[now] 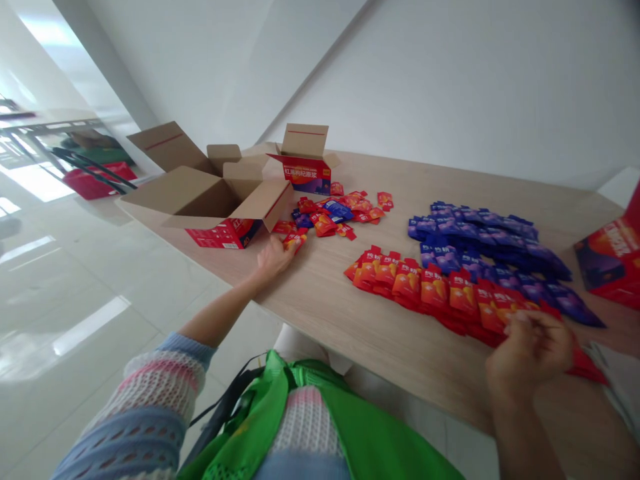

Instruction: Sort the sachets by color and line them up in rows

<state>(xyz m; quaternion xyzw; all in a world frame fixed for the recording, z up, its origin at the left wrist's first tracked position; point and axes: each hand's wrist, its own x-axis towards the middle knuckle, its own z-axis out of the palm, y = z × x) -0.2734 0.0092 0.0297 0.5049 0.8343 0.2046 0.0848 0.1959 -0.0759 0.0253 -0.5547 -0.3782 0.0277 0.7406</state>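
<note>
My left hand [274, 257] reaches to the loose pile and its fingers are closed on a small red pouch [297, 241]. Beside it lie scattered red pouches [324, 225] and a few blue ones [338, 211]. My right hand [533, 347] is at the near right end of a row of overlapping red pouches [407, 280], thumb and fingers pinched on a red pouch there; the fingers partly hide it. Behind that row, blue-purple pouches [470, 227] lie in overlapping rows.
A large open carton [220, 230] stands at the table's left edge, flaps spread. Farther back is a smaller open red box [307, 175]. Another red box [613, 257] stands at the right edge. A white wall [475, 87] runs behind the wooden table [310, 293].
</note>
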